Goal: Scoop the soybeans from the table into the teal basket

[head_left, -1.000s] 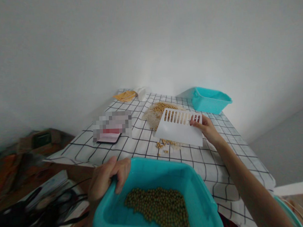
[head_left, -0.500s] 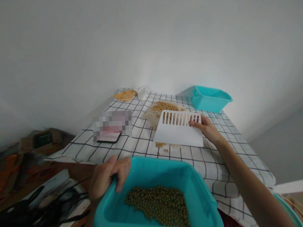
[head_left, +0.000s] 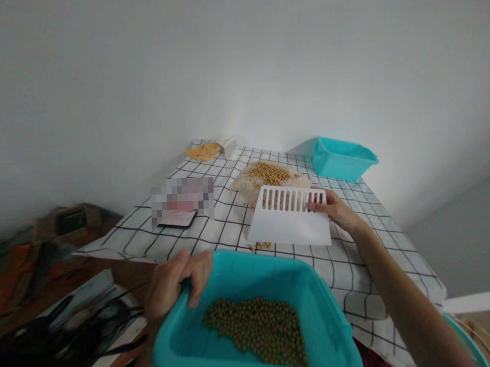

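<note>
near teal tub [head_left: 252, 274] cut off below, right hand [head_left: 336, 208] partly behind white scraper [head_left: 289, 228], slab [head_left: 179, 220] partly pixelated

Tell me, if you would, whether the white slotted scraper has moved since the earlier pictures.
Yes: the white slotted scraper has moved slightly toward the near tub, judged against the far turquoise tub on the checked cloth.

On my left, a partly pixelated phone [head_left: 180, 220] lies on the checked cloth [head_left: 218, 219]; farther back I see a crumpled yellow sheet [head_left: 202, 152] beside something white [head_left: 229, 147]. Black cables [head_left: 95, 328] lie lower left.
</note>
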{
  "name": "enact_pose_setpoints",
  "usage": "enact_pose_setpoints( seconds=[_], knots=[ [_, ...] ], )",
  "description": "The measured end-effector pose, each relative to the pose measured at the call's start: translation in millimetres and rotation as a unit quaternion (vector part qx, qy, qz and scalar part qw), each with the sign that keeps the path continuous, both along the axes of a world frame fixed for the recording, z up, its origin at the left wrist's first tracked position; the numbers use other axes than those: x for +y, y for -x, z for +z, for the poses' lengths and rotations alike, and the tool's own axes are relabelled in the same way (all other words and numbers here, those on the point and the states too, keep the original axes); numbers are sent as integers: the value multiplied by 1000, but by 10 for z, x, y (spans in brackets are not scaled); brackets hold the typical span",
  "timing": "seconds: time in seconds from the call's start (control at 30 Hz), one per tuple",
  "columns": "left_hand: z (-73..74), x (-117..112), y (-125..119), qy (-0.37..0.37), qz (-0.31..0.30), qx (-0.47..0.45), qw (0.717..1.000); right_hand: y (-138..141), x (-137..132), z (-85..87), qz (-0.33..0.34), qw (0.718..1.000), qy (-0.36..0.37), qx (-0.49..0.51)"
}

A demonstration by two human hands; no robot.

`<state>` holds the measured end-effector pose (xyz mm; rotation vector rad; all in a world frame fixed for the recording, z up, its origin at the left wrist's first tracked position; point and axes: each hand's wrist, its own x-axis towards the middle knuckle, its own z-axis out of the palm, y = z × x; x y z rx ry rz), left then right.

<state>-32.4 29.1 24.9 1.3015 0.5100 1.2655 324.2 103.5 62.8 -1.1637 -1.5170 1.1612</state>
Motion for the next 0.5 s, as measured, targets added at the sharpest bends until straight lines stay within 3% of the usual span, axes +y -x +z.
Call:
enact_pose_setpoints(
  seconds=[0.2,0.5],
  knots=[
    [18,6,20,-4,-1,14,1000,28,-27,62,50,997,-11,-61],
    [-25,80,86,-50,-47,14,998,5,-26,47,123,990,37,-61]
  ],
)
